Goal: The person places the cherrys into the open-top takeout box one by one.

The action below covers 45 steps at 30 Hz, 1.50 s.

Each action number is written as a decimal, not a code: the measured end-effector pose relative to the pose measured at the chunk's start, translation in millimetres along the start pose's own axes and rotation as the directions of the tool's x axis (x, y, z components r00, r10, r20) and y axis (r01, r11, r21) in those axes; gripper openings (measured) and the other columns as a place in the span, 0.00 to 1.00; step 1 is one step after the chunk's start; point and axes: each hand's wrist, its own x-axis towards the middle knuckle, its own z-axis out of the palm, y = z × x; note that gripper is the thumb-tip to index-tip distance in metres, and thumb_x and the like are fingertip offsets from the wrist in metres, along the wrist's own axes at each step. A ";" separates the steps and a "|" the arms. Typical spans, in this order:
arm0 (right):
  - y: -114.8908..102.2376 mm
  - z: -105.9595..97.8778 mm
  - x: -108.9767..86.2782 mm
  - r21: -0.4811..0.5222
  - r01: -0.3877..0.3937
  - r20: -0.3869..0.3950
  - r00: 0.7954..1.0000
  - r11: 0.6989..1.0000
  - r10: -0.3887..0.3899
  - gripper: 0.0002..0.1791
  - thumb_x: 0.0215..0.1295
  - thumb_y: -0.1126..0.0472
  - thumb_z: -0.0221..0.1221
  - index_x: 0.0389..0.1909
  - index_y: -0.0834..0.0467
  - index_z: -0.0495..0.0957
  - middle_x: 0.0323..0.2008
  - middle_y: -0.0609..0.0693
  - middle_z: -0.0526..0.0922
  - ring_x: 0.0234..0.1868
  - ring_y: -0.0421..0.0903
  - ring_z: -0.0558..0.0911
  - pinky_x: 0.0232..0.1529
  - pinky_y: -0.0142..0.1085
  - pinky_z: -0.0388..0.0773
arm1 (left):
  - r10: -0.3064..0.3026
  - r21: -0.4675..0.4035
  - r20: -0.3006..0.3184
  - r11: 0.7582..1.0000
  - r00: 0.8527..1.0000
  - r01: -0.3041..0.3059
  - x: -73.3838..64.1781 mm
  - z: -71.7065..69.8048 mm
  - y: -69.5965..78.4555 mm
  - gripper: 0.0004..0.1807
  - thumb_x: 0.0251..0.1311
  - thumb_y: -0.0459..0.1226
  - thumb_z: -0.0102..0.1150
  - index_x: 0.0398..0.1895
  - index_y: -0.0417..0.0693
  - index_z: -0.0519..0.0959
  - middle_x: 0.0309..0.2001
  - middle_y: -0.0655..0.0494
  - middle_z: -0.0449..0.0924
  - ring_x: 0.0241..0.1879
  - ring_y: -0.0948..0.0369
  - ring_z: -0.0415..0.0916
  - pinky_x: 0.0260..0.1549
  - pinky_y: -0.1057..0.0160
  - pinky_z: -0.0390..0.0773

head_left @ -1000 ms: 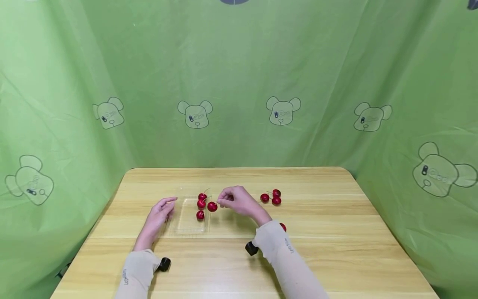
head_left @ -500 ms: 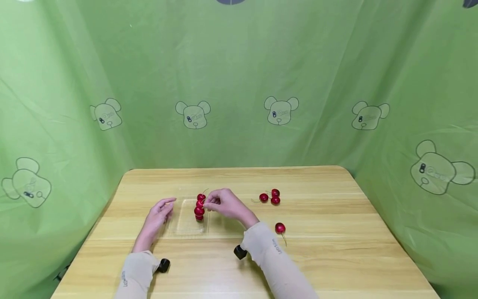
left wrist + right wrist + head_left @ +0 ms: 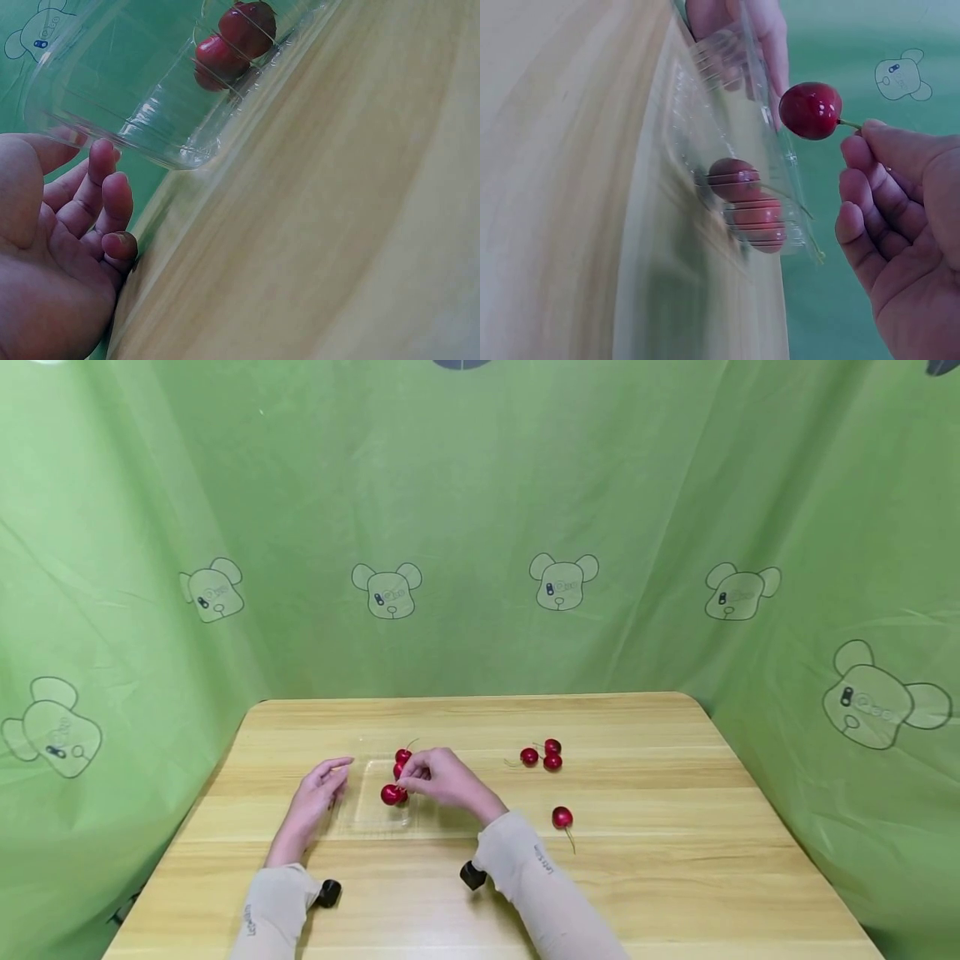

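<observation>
A clear plastic box (image 3: 382, 828) stands on the table, left of the middle, with several red cherries (image 3: 403, 756) along its right side. My right hand (image 3: 442, 777) pinches the green stem of one cherry (image 3: 810, 111) between thumb and index finger. That cherry hangs over the box, above its rim in the right wrist view. The other fingers of this hand curl loosely. My left hand (image 3: 317, 793) is at the box's left side, its fingers (image 3: 116, 199) loosely bent and fingertips right at the plastic wall.
Three cherries (image 3: 552, 762) lie grouped at the right of the wooden table (image 3: 675, 860). Another cherry (image 3: 562, 817) with a long stem lies nearer. A green curtain (image 3: 480, 643) with bear-head prints surrounds the table's back and sides.
My right hand has moved left and slightly nearer, carrying the cherry by its stem from the box's right edge to over it. My left hand has hardly moved.
</observation>
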 end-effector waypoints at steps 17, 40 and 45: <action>4.3 9.6 1.5 -0.071 -0.015 0.005 1.000 0.997 0.015 0.06 0.69 0.56 0.68 0.32 0.49 0.84 0.29 0.39 0.82 0.30 0.35 0.77 0.36 0.28 0.76 | 0.016 -0.001 -0.011 1.000 1.000 -0.016 11.4 -5.1 -19.1 0.23 0.80 0.39 0.51 0.71 0.37 0.71 0.37 0.51 0.77 0.33 0.61 0.74 0.32 0.67 0.74; 18.0 15.2 -0.5 -0.110 -0.024 0.010 1.000 0.994 0.025 0.05 0.68 0.57 0.68 0.31 0.49 0.85 0.28 0.39 0.81 0.28 0.35 0.75 0.35 0.29 0.76 | -0.006 0.007 -0.012 1.000 1.000 0.006 11.7 -3.8 -19.0 0.23 0.80 0.40 0.50 0.71 0.38 0.71 0.37 0.50 0.78 0.31 0.61 0.74 0.30 0.66 0.73; 19.0 14.2 -0.3 -0.114 -0.012 0.010 1.000 0.993 0.013 0.05 0.68 0.58 0.69 0.31 0.50 0.85 0.26 0.39 0.80 0.27 0.34 0.74 0.34 0.28 0.74 | 0.019 0.011 0.010 1.000 1.000 -0.019 2.0 -1.9 -3.7 0.24 0.79 0.39 0.52 0.71 0.34 0.69 0.36 0.50 0.78 0.31 0.60 0.74 0.30 0.66 0.73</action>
